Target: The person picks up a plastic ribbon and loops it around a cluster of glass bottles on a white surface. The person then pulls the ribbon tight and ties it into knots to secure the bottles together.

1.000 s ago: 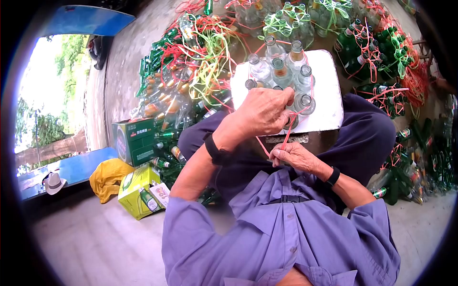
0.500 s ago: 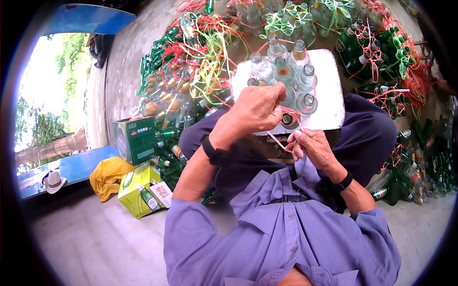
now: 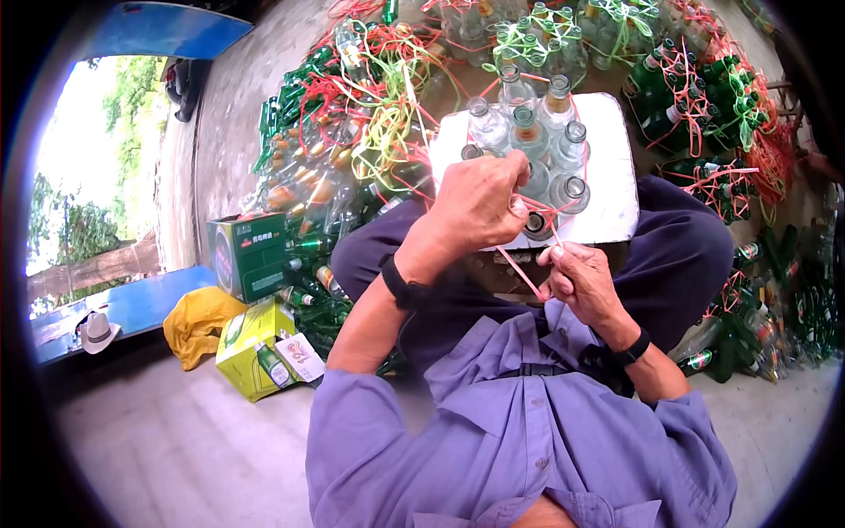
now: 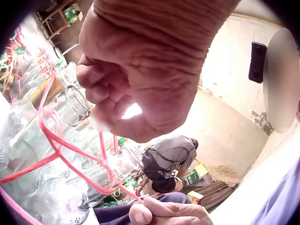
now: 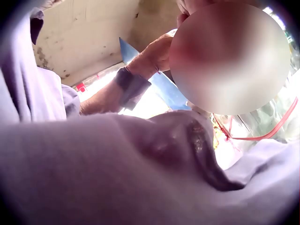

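Several clear glass bottles (image 3: pixel 575 194) stand grouped on a white board (image 3: pixel 612 158) in front of the lap, with pink plastic twine (image 4: pixel 70 161) around their necks. At the near left of the group, the left hand (image 3: pixel 480 204) curls its fingers; in the left wrist view its thumb and fingertips pinch the twine. Lower and to the right, the right hand (image 3: pixel 583 280) pinches a taut strand leading up to the nearest bottle neck (image 3: pixel 536 225). A twine loop (image 3: pixel 519 268) hangs between the hands. In the right wrist view, shirt cloth and a blurred patch hide the right hand's fingers.
Bundled clear bottles (image 3: pixel 537 40) stand beyond the board, tied with green twine. Green bottles (image 3: pixel 656 79) lie to the right. Tangled red and green twine (image 3: pixel 387 97) covers bottles at the left. A green carton (image 3: pixel 251 260), yellow-green box (image 3: pixel 255 348) and yellow bag (image 3: pixel 201 326) sit at the left.
The right hand has moved up and right toward the bottles, drawing its strand from the near neck. The left hand has shifted slightly left, uncovering that neck.
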`<state>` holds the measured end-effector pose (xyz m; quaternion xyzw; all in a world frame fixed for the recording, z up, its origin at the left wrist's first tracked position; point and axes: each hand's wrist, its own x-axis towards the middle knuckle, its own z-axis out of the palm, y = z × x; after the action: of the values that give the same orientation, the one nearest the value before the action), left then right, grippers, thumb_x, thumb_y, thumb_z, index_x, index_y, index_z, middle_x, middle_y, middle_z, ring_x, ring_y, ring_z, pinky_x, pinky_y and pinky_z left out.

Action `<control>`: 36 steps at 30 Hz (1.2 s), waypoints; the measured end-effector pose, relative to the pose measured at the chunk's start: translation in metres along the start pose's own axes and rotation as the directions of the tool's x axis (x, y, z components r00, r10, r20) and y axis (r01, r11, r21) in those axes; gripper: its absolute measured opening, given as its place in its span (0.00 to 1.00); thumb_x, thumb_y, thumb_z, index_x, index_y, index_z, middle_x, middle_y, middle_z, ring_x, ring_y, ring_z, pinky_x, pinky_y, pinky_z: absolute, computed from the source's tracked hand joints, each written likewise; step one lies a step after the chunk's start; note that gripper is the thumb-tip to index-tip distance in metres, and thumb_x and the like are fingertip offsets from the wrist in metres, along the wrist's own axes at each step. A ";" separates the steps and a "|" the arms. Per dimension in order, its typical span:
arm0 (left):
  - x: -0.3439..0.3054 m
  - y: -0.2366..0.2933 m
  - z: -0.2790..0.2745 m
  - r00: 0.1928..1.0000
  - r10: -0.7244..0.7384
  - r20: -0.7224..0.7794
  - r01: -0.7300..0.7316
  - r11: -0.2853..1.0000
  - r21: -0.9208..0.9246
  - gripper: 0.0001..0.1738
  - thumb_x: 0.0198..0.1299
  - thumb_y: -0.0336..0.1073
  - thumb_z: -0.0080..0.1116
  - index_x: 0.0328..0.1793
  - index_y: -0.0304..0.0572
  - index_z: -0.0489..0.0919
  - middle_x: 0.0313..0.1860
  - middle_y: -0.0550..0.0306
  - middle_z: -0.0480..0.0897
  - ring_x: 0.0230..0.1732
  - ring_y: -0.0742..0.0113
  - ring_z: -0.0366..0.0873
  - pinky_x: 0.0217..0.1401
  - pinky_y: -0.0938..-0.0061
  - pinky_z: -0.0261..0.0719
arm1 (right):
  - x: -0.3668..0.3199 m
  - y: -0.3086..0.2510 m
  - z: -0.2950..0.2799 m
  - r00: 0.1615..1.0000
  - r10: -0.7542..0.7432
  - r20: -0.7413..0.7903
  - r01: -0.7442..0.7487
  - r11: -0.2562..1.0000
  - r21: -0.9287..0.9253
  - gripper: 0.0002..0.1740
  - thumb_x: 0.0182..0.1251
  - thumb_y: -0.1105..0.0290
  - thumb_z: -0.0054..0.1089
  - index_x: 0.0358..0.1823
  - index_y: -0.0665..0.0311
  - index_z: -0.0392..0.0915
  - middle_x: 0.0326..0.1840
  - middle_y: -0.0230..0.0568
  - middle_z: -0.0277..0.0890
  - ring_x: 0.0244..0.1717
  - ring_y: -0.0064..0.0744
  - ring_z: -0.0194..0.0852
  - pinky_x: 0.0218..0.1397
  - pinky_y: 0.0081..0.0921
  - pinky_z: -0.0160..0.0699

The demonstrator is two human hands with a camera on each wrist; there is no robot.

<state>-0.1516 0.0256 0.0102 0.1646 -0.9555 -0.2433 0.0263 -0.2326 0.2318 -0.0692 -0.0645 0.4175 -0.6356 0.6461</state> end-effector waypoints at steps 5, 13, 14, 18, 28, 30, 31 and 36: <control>0.001 -0.004 0.002 1.000 -0.013 0.011 0.013 0.998 -0.061 0.13 0.47 0.33 0.60 0.40 0.39 0.75 0.28 0.51 0.80 0.32 0.50 0.81 0.37 0.60 0.77 | -0.015 -0.012 0.011 0.991 -0.106 0.079 0.119 0.978 -0.171 0.12 0.76 0.69 0.50 0.47 0.73 0.77 0.23 0.32 0.72 0.26 0.21 0.72 0.40 0.23 0.79; 0.003 -0.001 -0.002 0.997 -0.078 0.026 0.080 0.991 -0.109 0.13 0.49 0.33 0.59 0.41 0.38 0.75 0.29 0.50 0.81 0.33 0.51 0.81 0.39 0.61 0.77 | -0.008 0.021 0.016 0.980 -0.012 0.200 0.026 0.998 -0.065 0.16 0.80 0.66 0.47 0.45 0.74 0.77 0.28 0.36 0.74 0.36 0.27 0.79 0.49 0.26 0.81; 0.003 -0.001 -0.002 0.997 -0.076 0.025 0.079 0.991 -0.106 0.13 0.49 0.33 0.59 0.41 0.38 0.75 0.29 0.50 0.81 0.33 0.51 0.81 0.39 0.61 0.77 | -0.006 0.022 0.016 0.981 -0.053 0.185 0.065 0.996 -0.064 0.17 0.80 0.65 0.47 0.43 0.74 0.77 0.24 0.35 0.71 0.31 0.28 0.79 0.42 0.25 0.82; 0.004 -0.002 0.000 0.996 -0.083 0.027 0.085 0.992 -0.097 0.13 0.48 0.33 0.59 0.41 0.38 0.75 0.29 0.50 0.81 0.34 0.50 0.81 0.40 0.60 0.77 | -0.009 0.009 0.016 0.978 0.094 0.185 -0.124 0.980 0.155 0.15 0.79 0.66 0.49 0.39 0.71 0.76 0.18 0.26 0.61 0.16 0.19 0.63 0.24 0.25 0.77; 0.003 0.002 0.001 0.997 -0.072 -0.021 0.071 0.997 -0.039 0.12 0.46 0.33 0.60 0.38 0.40 0.74 0.28 0.50 0.80 0.34 0.48 0.80 0.39 0.58 0.76 | -0.025 0.004 0.012 0.966 0.183 0.181 -0.242 0.889 0.389 0.14 0.78 0.63 0.51 0.42 0.68 0.75 0.21 0.23 0.61 0.16 0.14 0.59 0.25 0.28 0.80; 0.001 0.003 0.002 0.997 -0.054 -0.047 0.054 0.998 -0.017 0.12 0.46 0.33 0.60 0.38 0.40 0.74 0.27 0.50 0.79 0.34 0.48 0.79 0.38 0.58 0.75 | -0.024 0.003 0.013 0.966 0.181 0.184 -0.240 0.892 0.384 0.14 0.78 0.63 0.51 0.42 0.68 0.75 0.20 0.23 0.61 0.16 0.14 0.60 0.26 0.28 0.80; 0.001 0.004 0.003 0.997 -0.034 -0.073 0.035 0.999 0.004 0.12 0.46 0.33 0.60 0.37 0.41 0.74 0.27 0.51 0.79 0.33 0.48 0.79 0.38 0.57 0.75 | -0.025 0.000 0.014 0.967 0.193 0.168 -0.243 0.899 0.365 0.13 0.78 0.63 0.51 0.42 0.68 0.75 0.21 0.24 0.62 0.16 0.15 0.60 0.26 0.29 0.80; -0.001 0.000 0.009 0.993 -0.001 -0.118 0.004 1.000 0.029 0.11 0.45 0.33 0.59 0.36 0.42 0.73 0.25 0.52 0.77 0.32 0.49 0.78 0.36 0.57 0.74 | -0.024 0.000 0.015 0.971 0.184 0.155 -0.223 0.930 0.293 0.14 0.78 0.63 0.51 0.42 0.69 0.75 0.21 0.27 0.64 0.18 0.19 0.64 0.29 0.31 0.84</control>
<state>-0.1518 0.0299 0.0028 0.1802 -0.9556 -0.2189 0.0802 -0.2198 0.2467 -0.0486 0.0409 0.2766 -0.6172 0.7355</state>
